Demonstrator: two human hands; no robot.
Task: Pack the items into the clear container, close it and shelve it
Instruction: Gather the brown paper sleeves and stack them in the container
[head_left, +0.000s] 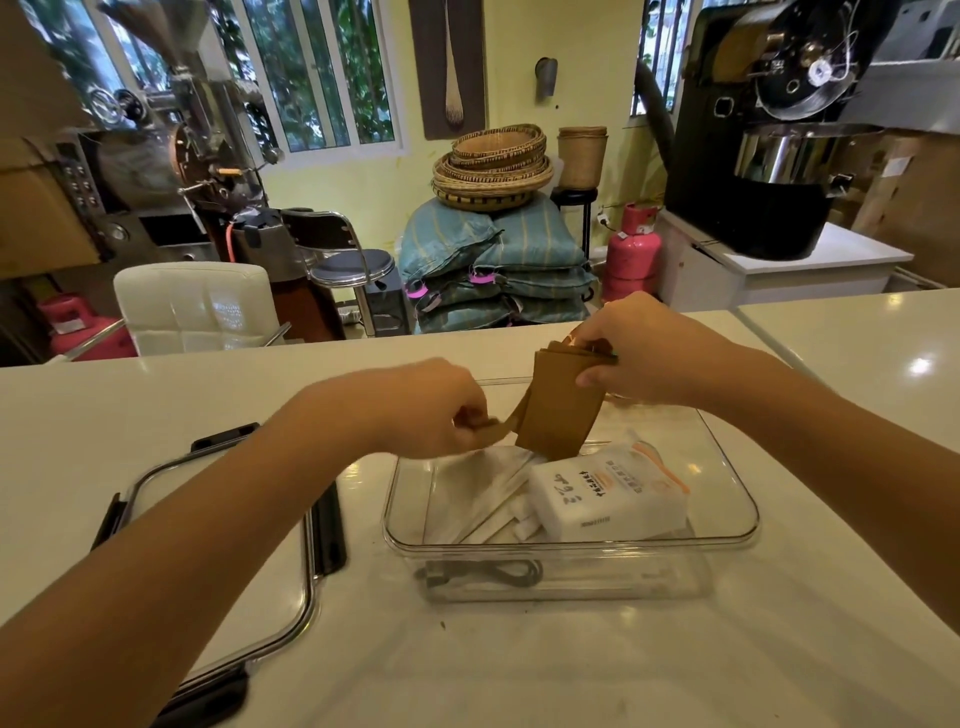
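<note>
On a white counter (519, 665), over an open clear container (727, 535) of white packets (608, 493): right hand (654, 353) gripping brown sleeves (561, 410), left hand (431, 410) pinching one, lid (270, 629) beside.

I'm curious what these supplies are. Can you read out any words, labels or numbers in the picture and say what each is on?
White packet in the clear container: handwritten marks and printed lines, too blurred to read.
Pink gas cylinder: a white mark, too small to read.
Brown paper stack, held by both hands: no text visible.
Lid: no text visible.
</note>
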